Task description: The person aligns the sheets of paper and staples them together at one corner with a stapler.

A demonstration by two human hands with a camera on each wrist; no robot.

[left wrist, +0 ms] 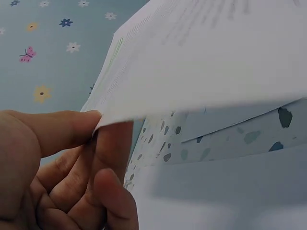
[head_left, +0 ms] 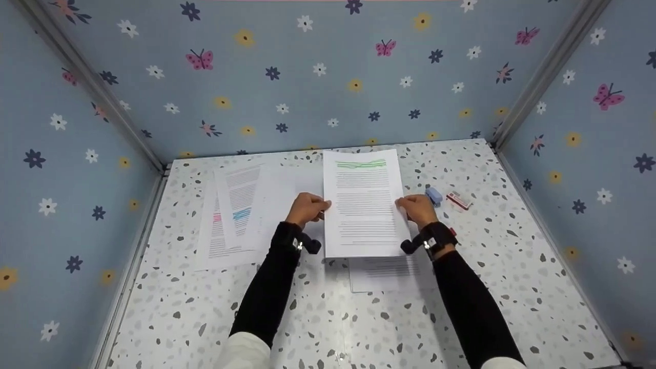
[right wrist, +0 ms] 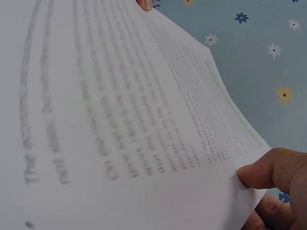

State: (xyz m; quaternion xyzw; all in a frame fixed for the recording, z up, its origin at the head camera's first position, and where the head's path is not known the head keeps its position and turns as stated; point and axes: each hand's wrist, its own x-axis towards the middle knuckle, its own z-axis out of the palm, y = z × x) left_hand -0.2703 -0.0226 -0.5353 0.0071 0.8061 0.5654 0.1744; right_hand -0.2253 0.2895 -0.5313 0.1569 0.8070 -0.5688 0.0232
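Both hands hold a printed sheet of paper (head_left: 361,210) up off the table, with green highlighter marks across its top lines. My left hand (head_left: 309,207) pinches its left edge between thumb and fingers; the left wrist view shows that grip (left wrist: 72,163) close up, the sheet's underside facing the camera. On the opposite edge, the right hand (head_left: 417,207) pinches with the thumb on top, seen also in the right wrist view, where the hand (right wrist: 278,177) is at lower right. Beneath the raised sheet lies another printed sheet (head_left: 384,277), partly covered.
Several printed sheets overlap on the left, one with blue highlighting (head_left: 243,205) and one with pink (head_left: 218,241). Right of the right hand lie a blue object (head_left: 433,196) and a small red-and-white box (head_left: 458,201). Flowered panels (head_left: 328,77) border the speckled table (head_left: 512,287).
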